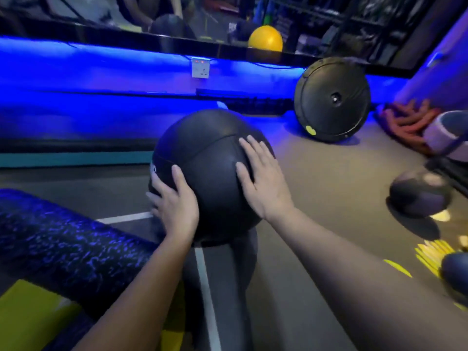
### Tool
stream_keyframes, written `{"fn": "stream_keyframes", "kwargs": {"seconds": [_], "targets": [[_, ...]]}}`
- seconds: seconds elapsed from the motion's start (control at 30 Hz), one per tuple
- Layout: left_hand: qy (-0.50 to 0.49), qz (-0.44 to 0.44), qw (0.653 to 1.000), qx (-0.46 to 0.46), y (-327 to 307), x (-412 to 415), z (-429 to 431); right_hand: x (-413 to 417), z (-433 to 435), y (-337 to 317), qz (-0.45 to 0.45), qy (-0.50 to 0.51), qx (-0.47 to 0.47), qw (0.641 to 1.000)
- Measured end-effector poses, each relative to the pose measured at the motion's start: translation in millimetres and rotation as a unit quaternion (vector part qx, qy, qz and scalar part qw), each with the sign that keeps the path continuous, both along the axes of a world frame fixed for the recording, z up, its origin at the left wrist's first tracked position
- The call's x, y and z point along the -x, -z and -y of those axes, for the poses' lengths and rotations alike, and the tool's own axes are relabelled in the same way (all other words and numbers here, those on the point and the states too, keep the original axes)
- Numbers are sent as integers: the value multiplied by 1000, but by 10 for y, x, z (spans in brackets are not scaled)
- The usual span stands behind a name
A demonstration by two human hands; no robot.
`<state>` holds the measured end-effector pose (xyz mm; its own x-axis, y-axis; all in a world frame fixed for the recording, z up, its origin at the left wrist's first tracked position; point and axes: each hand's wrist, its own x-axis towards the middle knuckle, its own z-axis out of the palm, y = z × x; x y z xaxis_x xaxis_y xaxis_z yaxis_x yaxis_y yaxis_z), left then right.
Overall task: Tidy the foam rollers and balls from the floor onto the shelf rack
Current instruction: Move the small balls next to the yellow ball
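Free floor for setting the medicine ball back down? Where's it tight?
Bare grey floor lies between the held ball, the black disc at the wall and the small ball on the right. Crowded: foam roller beside the left hand; ropes and another ball along the right edge.

A grey floor (316, 198) fills the middle of the frame, crossed by a white line (206, 287) at lower centre. Along the wall behind it, a blue glow (101, 72) spreads beneath a long mirror (316, 21) across the top. A white wall socket (200, 68) sits upper centre, and a yellow mat (30, 312) lies lower left.
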<state>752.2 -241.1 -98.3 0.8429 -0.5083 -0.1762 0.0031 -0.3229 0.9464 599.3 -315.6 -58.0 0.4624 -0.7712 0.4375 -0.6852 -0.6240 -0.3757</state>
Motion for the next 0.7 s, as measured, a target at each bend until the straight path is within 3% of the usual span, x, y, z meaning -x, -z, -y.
{"fn": "stream_keyframes", "kwargs": {"seconds": [0.1, 0.17, 0.23, 0.3, 0.4, 0.47, 0.5, 0.57, 0.63, 0.7], "targets": [[92, 124, 987, -40, -80, 436, 115, 507, 163, 9, 62, 70, -82, 992], [157, 264, 949, -76, -114, 789, 205, 1058, 272, -21, 47, 150, -169, 973], [209, 400, 890, -62, -146, 1231, 303, 1669, 257, -22, -12, 213, -228, 950], [269, 490, 829, -32, -149, 1746, 360, 2226, 146, -13, -73, 254, -225, 938], [381, 590, 709, 58, -43, 2514, 356, 2952, -20, -51, -74, 335, -191, 920], [415, 601, 659, 179, -24, 2839, 417, 3347, -15, -60, -43, 369, -151, 916], [404, 587, 662, 232, -51, 2940, 456, 3503, -4, -55, -16, 377, -133, 916], [330, 536, 735, 251, -174, 3084, 538, 3706, 35, -58, 44, 378, -88, 920], [277, 461, 823, 181, -244, 3196, 639, 3766, 66, -70, 65, 352, -42, 933], [325, 397, 854, 89, -200, 3294, 755, 3814, 149, -75, 26, 318, 3, 948]]}}
